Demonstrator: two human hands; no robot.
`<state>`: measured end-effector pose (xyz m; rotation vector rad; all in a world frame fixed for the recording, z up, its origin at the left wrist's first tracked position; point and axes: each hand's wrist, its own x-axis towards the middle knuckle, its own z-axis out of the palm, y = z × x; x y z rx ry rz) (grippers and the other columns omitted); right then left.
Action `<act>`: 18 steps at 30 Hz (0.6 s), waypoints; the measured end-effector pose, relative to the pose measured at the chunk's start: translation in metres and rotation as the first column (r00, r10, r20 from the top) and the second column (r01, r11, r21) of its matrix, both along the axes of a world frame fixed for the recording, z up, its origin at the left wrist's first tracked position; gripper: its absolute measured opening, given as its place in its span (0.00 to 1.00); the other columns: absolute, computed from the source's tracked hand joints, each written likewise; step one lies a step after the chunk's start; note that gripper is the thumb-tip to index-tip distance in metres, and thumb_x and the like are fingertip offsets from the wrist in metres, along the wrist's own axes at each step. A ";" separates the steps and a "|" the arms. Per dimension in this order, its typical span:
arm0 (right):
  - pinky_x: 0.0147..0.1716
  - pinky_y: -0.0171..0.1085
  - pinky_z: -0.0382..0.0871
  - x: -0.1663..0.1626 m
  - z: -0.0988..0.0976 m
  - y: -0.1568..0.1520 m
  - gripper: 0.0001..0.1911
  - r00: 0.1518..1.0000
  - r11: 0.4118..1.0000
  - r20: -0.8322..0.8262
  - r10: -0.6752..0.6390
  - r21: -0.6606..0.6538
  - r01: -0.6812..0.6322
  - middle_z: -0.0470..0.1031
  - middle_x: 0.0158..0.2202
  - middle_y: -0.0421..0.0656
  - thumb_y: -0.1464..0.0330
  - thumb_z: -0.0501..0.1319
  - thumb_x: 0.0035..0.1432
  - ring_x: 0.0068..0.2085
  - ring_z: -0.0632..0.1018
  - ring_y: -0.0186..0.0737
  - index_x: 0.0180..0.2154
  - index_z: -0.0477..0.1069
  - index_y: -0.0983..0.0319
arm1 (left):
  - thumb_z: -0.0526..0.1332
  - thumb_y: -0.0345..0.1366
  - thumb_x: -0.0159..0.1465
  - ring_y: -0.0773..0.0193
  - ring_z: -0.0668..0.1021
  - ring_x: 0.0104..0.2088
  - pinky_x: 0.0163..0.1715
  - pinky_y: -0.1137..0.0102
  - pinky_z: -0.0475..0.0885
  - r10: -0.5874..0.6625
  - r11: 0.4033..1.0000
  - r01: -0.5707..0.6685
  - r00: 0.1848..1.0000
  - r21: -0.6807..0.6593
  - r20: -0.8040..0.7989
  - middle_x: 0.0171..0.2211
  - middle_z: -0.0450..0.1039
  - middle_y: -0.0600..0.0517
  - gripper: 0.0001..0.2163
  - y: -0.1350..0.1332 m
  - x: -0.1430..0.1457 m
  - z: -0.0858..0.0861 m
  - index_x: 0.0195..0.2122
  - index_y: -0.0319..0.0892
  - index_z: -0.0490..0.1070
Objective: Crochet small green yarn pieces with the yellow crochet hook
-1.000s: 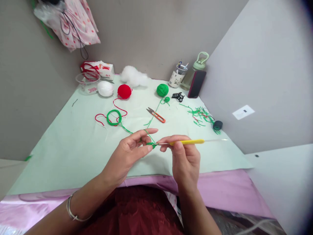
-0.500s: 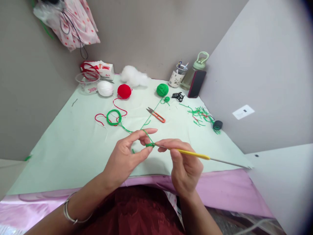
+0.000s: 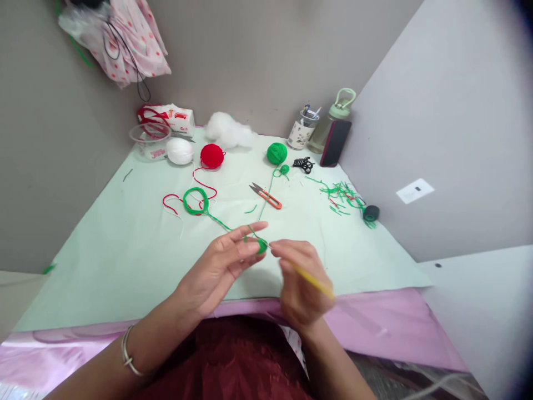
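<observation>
Between the thumb and fingers of my left hand (image 3: pixel 219 261) a small green crochet piece (image 3: pixel 262 246) is pinched, with working yarn passing over the raised index finger. My right hand (image 3: pixel 306 283) grips a yellow-handled crochet hook (image 3: pixel 312 279), its metal tip at the edge of the piece. The hook's rear end is blurred. From the piece the yarn runs up to a green yarn ball (image 3: pixel 276 153). A green yarn loop (image 3: pixel 195 200) lies left of my hands, its twisted tail reaching toward my left fingers.
Orange thread snips (image 3: pixel 266 196) lie just beyond my hands. A red yarn ball (image 3: pixel 212 156), a white yarn ball (image 3: pixel 179 151) and white stuffing (image 3: pixel 229 130) sit farther back. To the right are green yarn scraps (image 3: pixel 341 194), a black hair clip (image 3: pixel 303 164), a phone (image 3: pixel 335 143) and a bottle (image 3: pixel 328 123).
My left hand has turned, showing the crochet piece's rounded face. My right hand has shifted slightly left, swinging the hook's rear end down and toward me. The working yarn has moved right.
</observation>
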<state>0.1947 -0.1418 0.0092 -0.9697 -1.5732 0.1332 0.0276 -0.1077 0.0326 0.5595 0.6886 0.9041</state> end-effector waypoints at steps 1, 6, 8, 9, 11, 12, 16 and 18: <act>0.36 0.42 0.80 0.000 0.002 0.001 0.14 0.989 0.997 -0.149 0.026 -0.067 -0.036 0.82 0.39 0.44 0.74 0.59 0.72 0.38 0.83 0.41 0.50 0.81 0.54 | 0.78 0.38 0.58 0.65 0.76 0.41 0.57 0.64 0.70 0.017 1.000 -0.017 1.000 0.004 0.013 0.36 0.77 0.53 0.20 0.002 -0.001 0.000 0.51 0.45 0.85; 0.32 0.40 0.78 -0.003 0.013 0.009 0.09 0.863 0.946 -0.483 0.147 -0.186 -0.265 0.82 0.36 0.43 0.68 0.61 0.73 0.33 0.80 0.38 0.43 0.82 0.56 | 0.77 0.35 0.58 0.65 0.75 0.40 0.52 0.67 0.69 0.047 0.993 -0.042 0.998 0.108 -0.047 0.34 0.75 0.55 0.20 0.001 0.000 0.004 0.52 0.50 0.84; 0.33 0.40 0.79 -0.005 0.014 0.010 0.09 0.895 0.946 -0.423 0.140 -0.211 -0.247 0.84 0.38 0.44 0.67 0.62 0.72 0.34 0.81 0.39 0.43 0.82 0.56 | 0.76 0.35 0.59 0.64 0.75 0.41 0.49 0.69 0.68 0.053 0.989 -0.040 0.994 0.140 -0.090 0.35 0.75 0.55 0.20 -0.002 0.002 0.004 0.53 0.50 0.84; 0.33 0.40 0.80 -0.007 0.013 0.010 0.10 0.917 0.951 -0.380 0.119 -0.222 -0.215 0.85 0.38 0.44 0.68 0.61 0.72 0.34 0.81 0.39 0.43 0.83 0.56 | 0.76 0.35 0.60 0.64 0.74 0.41 0.47 0.69 0.68 0.073 0.986 -0.056 0.991 0.155 -0.110 0.35 0.75 0.54 0.20 -0.003 0.003 0.005 0.54 0.50 0.84; 0.34 0.41 0.81 -0.008 0.010 0.007 0.11 0.963 0.971 -0.258 0.080 -0.200 -0.134 0.84 0.37 0.43 0.70 0.61 0.72 0.34 0.82 0.40 0.45 0.83 0.55 | 0.77 0.35 0.60 0.65 0.74 0.39 0.45 0.70 0.68 0.126 0.979 -0.102 0.984 0.179 -0.127 0.35 0.75 0.55 0.20 -0.005 0.006 0.005 0.54 0.50 0.84; 0.35 0.41 0.81 -0.008 0.008 0.006 0.12 0.983 0.984 -0.173 0.056 -0.156 -0.084 0.84 0.38 0.44 0.72 0.61 0.72 0.36 0.83 0.41 0.47 0.83 0.54 | 0.77 0.35 0.59 0.66 0.74 0.39 0.45 0.70 0.68 0.139 0.977 -0.117 0.983 0.178 -0.117 0.35 0.75 0.55 0.21 -0.005 0.006 0.004 0.54 0.50 0.84; 0.42 0.43 0.82 -0.005 0.001 0.002 0.20 0.995 1.000 0.102 -0.001 0.030 -0.002 0.84 0.48 0.47 0.77 0.65 0.67 0.46 0.84 0.45 0.55 0.81 0.51 | 0.77 0.36 0.59 0.66 0.76 0.37 0.49 0.68 0.71 0.047 0.997 -0.047 0.999 0.056 0.004 0.35 0.78 0.53 0.18 -0.001 0.006 0.003 0.51 0.45 0.85; 0.41 0.43 0.81 -0.003 0.002 0.002 0.18 1.000 1.000 -0.013 0.020 -0.020 -0.020 0.84 0.45 0.46 0.77 0.63 0.68 0.44 0.84 0.44 0.53 0.82 0.52 | 0.76 0.36 0.60 0.68 0.75 0.34 0.53 0.65 0.72 0.005 1.000 -0.004 0.998 -0.008 0.060 0.34 0.77 0.53 0.16 0.002 0.004 0.002 0.49 0.43 0.85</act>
